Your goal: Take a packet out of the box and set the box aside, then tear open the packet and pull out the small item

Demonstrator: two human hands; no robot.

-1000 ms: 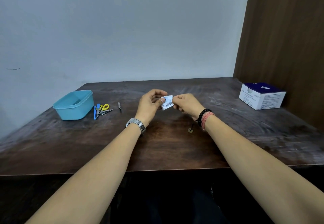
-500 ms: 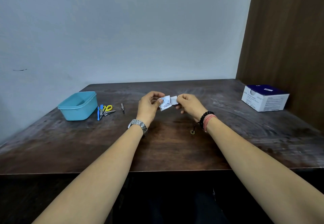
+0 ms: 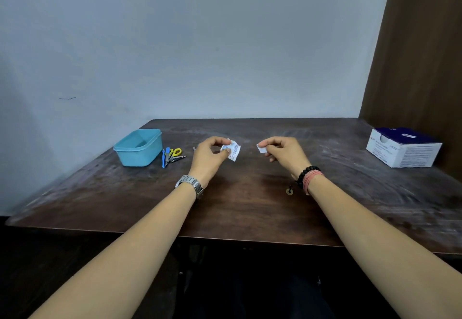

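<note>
Pinching one sachet (image 3: pixel 232 150) in left hand (image 3: pixel 209 156), one torn strip (image 3: pixel 261 148) in right hand (image 3: pixel 285 153)

Both my forearms reach out from the near edge, angled in toward the middle. My left hand (image 3: pixel 211 155) is raised with the fingers curled over, thumb and fingertips pinched together, a metal watch (image 3: pixel 190 184) on that wrist. My right hand (image 3: pixel 283 152) sits at about the same height, well apart from the left, thumb and index pinched, other fingers tucked under. Black bead bracelet (image 3: pixel 306 173) and pink band (image 3: pixel 312 178) on the right wrist.
</note>
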